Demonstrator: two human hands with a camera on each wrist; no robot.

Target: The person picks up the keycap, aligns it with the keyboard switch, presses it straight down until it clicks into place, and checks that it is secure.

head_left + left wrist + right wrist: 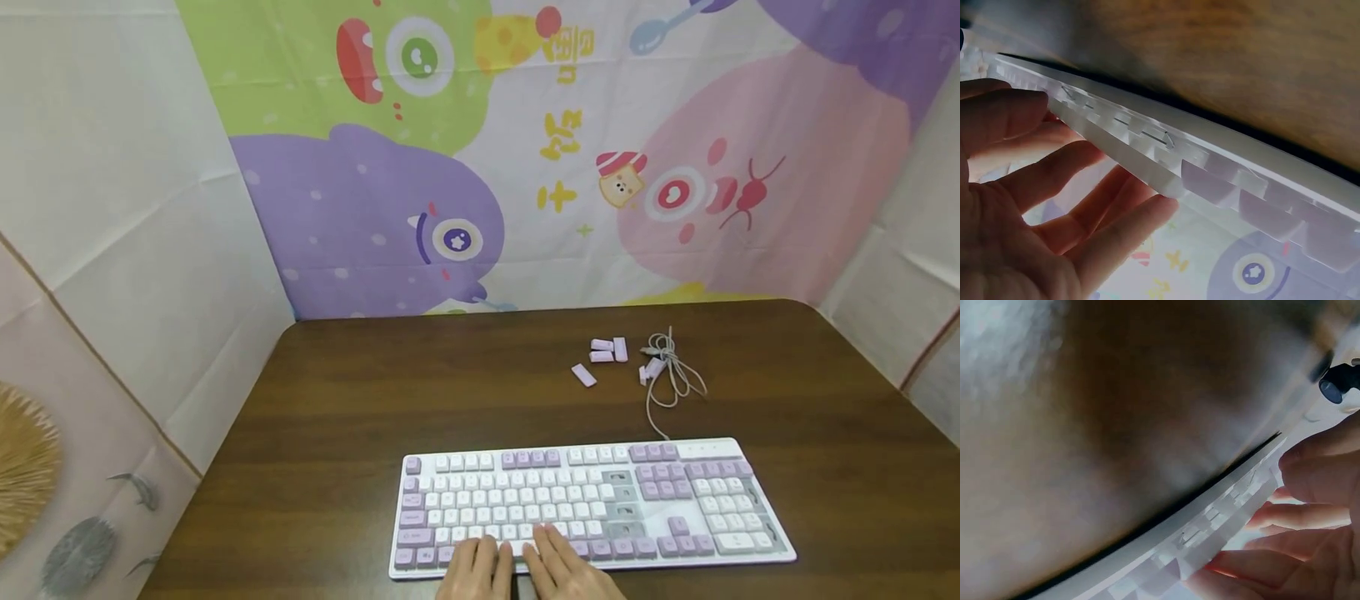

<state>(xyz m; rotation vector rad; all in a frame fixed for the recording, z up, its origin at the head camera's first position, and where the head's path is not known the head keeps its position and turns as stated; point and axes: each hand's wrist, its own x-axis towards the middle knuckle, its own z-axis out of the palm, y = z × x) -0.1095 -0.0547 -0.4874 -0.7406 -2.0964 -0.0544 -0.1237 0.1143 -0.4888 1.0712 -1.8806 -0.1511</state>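
Two hands (477, 572) (567, 573) touch one spacebar (1119, 153) (white).

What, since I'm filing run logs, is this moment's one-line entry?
left grip: fingers on spacebar; right grip: fingers on spacebar; keyboard: several keys uncapped; loose keycaps: on table beyond keyboard

Looks like a cloth-screened nook, impossible to place as home or office, judging by the cartoon-printed sheet (536, 250) behind the brown table (435, 383) and the pale hangings (112, 142) flanking it.
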